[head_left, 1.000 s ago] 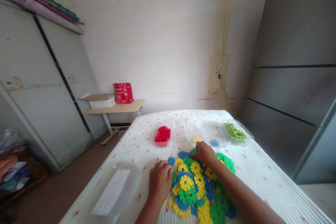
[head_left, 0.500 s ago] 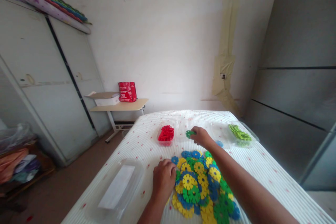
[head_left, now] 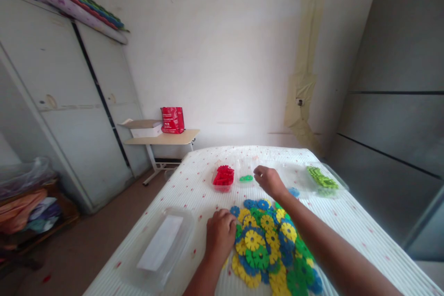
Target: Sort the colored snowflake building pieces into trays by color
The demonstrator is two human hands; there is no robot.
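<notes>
My right hand is over the right side of a small clear container, its fingers loosely bent with nothing seen in them. A green flower-shaped disc lies inside that container, just left of the fingertips. My left hand rests at the left edge of a heap of notched plastic discs, fingers curled; whatever they hold, if anything, is hidden. Yellow discs, blue discs and green discs overlap in the heap. Beyond my right forearm, a blue disc shows in a clear container.
Red pieces fill a clear box at the back; light green pieces fill another at back right. A clear plastic lid or tray with a white paper lies at left. A side table holds a red bag.
My right hand has let go of the green disc, which now lies in the small clear container. My left hand stays beside the heap. The view has shifted slightly.
</notes>
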